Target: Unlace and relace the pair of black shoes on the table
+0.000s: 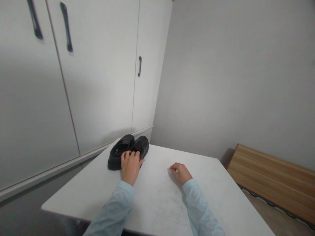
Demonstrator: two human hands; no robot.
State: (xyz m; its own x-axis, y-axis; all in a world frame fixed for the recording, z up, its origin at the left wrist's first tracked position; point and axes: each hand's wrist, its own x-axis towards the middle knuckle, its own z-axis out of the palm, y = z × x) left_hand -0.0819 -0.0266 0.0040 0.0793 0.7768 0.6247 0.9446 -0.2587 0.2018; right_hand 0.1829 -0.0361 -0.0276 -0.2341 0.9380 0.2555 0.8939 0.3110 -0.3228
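Two black shoes stand side by side at the back left of the white table, the left shoe [115, 157] and the right shoe [145, 144], toes toward the back. My left hand [130, 166] is at the heel end of the right shoe, its fingers wrapped over the heel and the thumb at the right side. The hand covers much of that heel. My right hand [180, 172] is over the middle of the table, apart from the shoes, with its fingers curled together and nothing visible in them.
The white table [157, 203] fills the lower middle. White cabinet doors [98, 82] with dark handles rise behind its left side, and a grey wall [221, 82] behind it. At the right is a wooden surface [275, 177] with a cable along its edge.
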